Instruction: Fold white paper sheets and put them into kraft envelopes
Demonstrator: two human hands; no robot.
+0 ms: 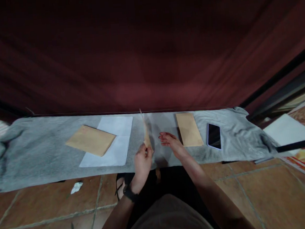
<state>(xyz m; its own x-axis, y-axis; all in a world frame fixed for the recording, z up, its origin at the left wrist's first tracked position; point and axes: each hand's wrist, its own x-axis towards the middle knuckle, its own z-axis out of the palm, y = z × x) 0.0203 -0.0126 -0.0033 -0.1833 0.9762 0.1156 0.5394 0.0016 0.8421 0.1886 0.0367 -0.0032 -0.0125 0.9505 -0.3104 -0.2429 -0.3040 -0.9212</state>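
Observation:
My left hand (142, 161) is closed on the lower corner of a brown envelope (146, 132), which stands on edge above the grey cloth (38, 156). My right hand (171, 141) lies just to its right with fingers stretched out flat, holding nothing, beside a white sheet (160, 128) on the cloth. A black watch sits on my left wrist.
On the cloth lie another brown envelope (90, 140) over white sheets (114, 141) at left, a brown envelope (188, 129) and a black phone (214, 136) at right. A dark red curtain hangs behind. Crumpled paper (76, 187) lies on the tiled floor.

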